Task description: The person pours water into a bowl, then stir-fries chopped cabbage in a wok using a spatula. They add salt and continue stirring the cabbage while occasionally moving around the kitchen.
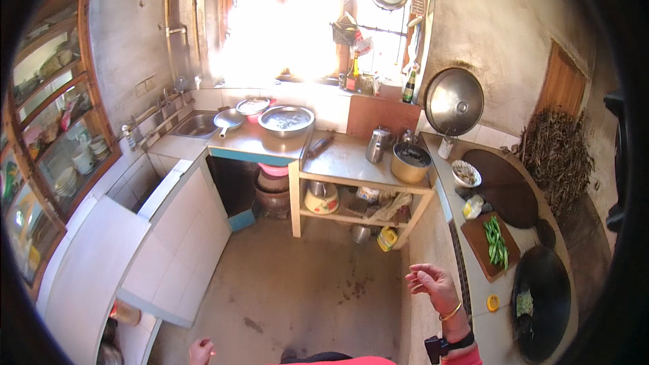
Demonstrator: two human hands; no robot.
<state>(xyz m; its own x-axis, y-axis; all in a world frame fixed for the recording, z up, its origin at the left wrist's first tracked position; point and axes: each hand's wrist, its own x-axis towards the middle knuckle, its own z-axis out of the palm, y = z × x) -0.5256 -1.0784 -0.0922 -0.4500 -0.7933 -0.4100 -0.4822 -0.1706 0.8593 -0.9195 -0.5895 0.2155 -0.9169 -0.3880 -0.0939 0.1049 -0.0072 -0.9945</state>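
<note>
My right hand (430, 285) is raised at the counter's near edge, fingers curled, with a gold bangle and a dark band at the wrist; whether it holds anything is unclear. My left hand (202, 351) hangs low over the floor at the bottom edge, loosely curled. Right of my right hand, sliced green vegetables (496, 243) lie on a brown cutting board (484, 253). A yellow lid (493, 303) lies on the counter nearer me. Pale chopped food (525, 303) and a dark utensil, partly unclear, lie in a black wok (545, 309).
A patterned bowl (466, 174) and a plastic bag (472, 207) sit beyond the board. On the far counter stand a brass-coloured pot (410, 165), a metal kettle (376, 146) and a wide metal basin (286, 120). A sink (195, 125) is at left. Dry brushwood (555, 159) leans right.
</note>
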